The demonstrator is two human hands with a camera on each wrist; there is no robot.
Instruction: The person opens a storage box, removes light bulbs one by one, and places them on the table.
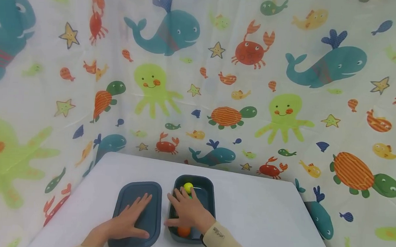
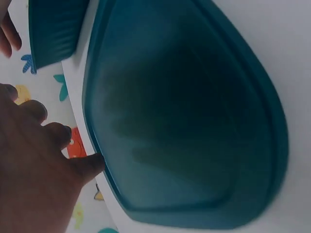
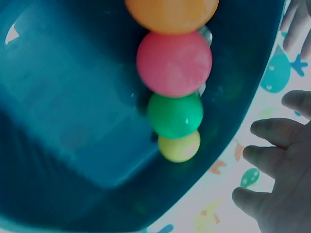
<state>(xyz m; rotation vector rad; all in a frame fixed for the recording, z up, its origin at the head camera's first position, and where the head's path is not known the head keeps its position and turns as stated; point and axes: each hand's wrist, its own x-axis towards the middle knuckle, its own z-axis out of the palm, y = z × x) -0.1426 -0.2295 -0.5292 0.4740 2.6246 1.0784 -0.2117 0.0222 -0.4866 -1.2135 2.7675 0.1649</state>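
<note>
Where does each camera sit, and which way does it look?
Head: on the head, facing forward and down at the lid, box and animal curtain; left hand and right hand show.
Left wrist: on that wrist, facing across the lid; the left hand shows, plus some of the right hand.
Right wrist: on that wrist, facing into the box; the right hand shows, plus some of the left hand.
Head and right wrist share the yellow ball.

Lid [image 2: 184, 116]: dark blue-green, plain
Box [image 3: 77, 107]: also dark blue-green
Balls [image 3: 174, 64]: orange, pink, green and yellow
Table [image 1: 257, 214]: white
Sleeve [image 1: 226, 240]: pale beige, with dark letters
Cloth [image 1: 199, 97]: white, printed with teal whales [image 1: 180, 28] and striped turtles [image 1: 226, 116]
</note>
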